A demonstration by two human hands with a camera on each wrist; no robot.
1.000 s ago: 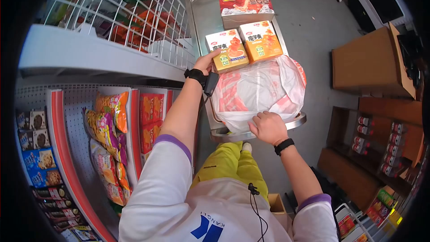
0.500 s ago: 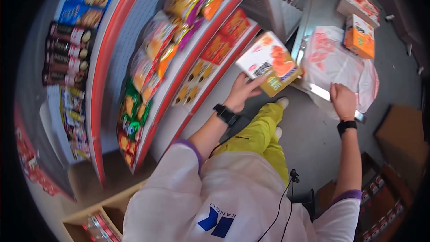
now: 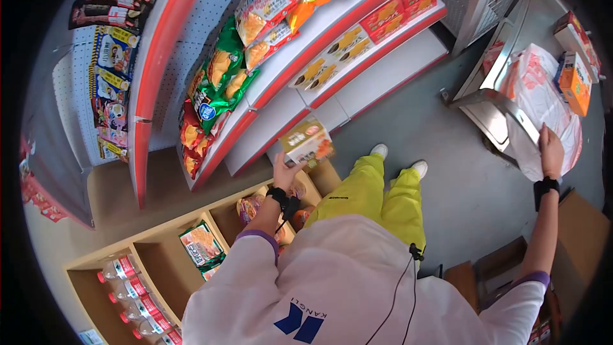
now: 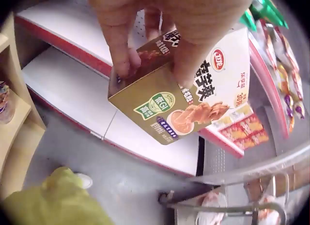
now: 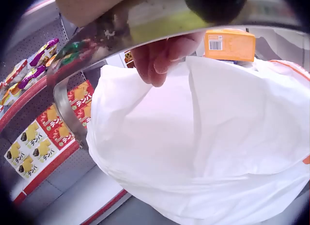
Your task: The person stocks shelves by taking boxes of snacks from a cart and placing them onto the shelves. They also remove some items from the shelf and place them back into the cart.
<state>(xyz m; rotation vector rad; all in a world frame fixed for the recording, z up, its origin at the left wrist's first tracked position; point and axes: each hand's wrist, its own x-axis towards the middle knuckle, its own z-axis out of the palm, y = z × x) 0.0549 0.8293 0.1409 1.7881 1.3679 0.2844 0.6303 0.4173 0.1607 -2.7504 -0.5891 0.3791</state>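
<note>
Gold-and-white card box (image 3: 308,142), printed with a snack picture and a green roundel, is held in the left hand (image 3: 285,169). The thumb on one side and the fingers (image 4: 121,55) on the other pinch its gold end. The rest of the box projects beyond the grip at a tilt. Location: in the air in front of the lowest white shelf (image 3: 383,80) of the red-edged display, above the grey floor (image 3: 447,172) and touching neither.

The right hand (image 3: 551,150) is stretched out to the person's right, at the near rim of a steel cart (image 3: 485,112). Its fingers (image 5: 160,60) are curled over that rim, with the tips against a white plastic bag (image 3: 533,89) that bulges over the cart's edge. An orange carton (image 3: 575,83) stands on the cart just behind the bag.

Surroundings: small yellow and red cartons (image 3: 348,41) lie in rows on the tier above the white shelf. Crisp packets (image 3: 220,76) fill the tier above that. Wooden compartments (image 3: 159,262) low on the person's left hold a snack packet (image 3: 201,243) and, further along, red-labelled bottles (image 3: 128,300). The person wears yellow trousers, a white top and a black band on each wrist.
</note>
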